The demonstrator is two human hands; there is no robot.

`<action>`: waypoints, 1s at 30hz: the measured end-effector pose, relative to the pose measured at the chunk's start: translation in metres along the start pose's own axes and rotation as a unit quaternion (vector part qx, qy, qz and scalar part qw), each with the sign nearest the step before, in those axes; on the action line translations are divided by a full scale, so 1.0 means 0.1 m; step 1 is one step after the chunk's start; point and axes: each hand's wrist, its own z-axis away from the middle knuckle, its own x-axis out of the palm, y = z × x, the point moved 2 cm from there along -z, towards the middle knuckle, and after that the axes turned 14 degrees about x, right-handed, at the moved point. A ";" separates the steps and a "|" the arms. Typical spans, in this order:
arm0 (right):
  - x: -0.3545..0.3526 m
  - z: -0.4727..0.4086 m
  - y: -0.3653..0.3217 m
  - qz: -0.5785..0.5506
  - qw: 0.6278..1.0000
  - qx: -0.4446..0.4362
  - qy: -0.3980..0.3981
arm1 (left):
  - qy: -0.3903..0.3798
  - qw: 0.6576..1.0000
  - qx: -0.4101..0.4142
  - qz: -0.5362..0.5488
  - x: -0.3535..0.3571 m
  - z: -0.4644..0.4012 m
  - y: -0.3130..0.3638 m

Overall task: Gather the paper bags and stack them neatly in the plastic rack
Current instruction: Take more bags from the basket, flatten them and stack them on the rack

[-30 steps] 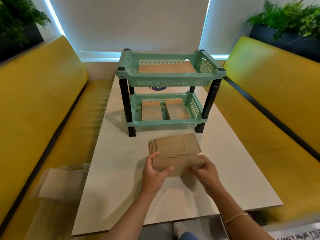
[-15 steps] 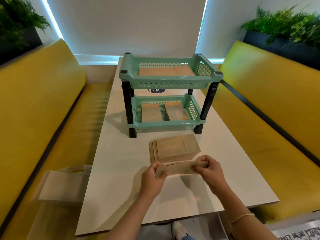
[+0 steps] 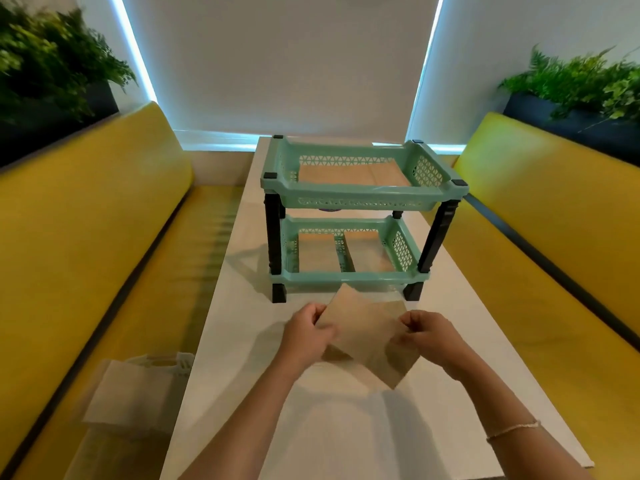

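Bags (image 3: pixel 367 336), brown, flat, tilted at centre frame, gripped by curled left hand (image 3: pixel 306 336) and right hand (image 3: pixel 427 336) before rack (image 3: pixel 356 202).

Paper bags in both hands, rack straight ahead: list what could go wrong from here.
1. The left hand and right hand pinch only the edges of the paper bags, which are tilted; the bags could fan apart or slip.
2. The lower tier opens under the upper tier, so the bags may catch its front rim.
3. Brown bags already lie in both tiers, so the new ones may land askew.
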 end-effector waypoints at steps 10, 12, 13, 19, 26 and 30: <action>0.30 -0.87 -0.95 -0.241 0.965 0.094 -0.039 | 0.022 0.997 -0.050 -0.046 0.02 -1.14 0.20; 0.36 -1.05 -1.11 -0.150 0.986 0.075 0.021 | 0.061 0.987 -0.070 -0.134 -0.04 -1.35 0.21; 0.39 -1.12 -1.19 -0.106 0.992 0.054 0.044 | 0.068 0.980 -0.072 -0.173 -0.07 -1.44 0.22; 0.54 -1.22 -1.44 0.062 0.994 -0.019 0.093 | 0.101 0.964 -0.049 -0.239 -0.13 -1.73 0.08; 0.69 -1.33 -1.41 0.130 0.984 -0.001 0.118 | 0.043 0.957 -0.137 -0.251 -0.03 -1.88 -0.18; 0.71 -1.42 -1.42 0.155 0.982 0.012 0.104 | 0.040 0.950 -0.144 -0.276 -0.02 -1.91 -0.24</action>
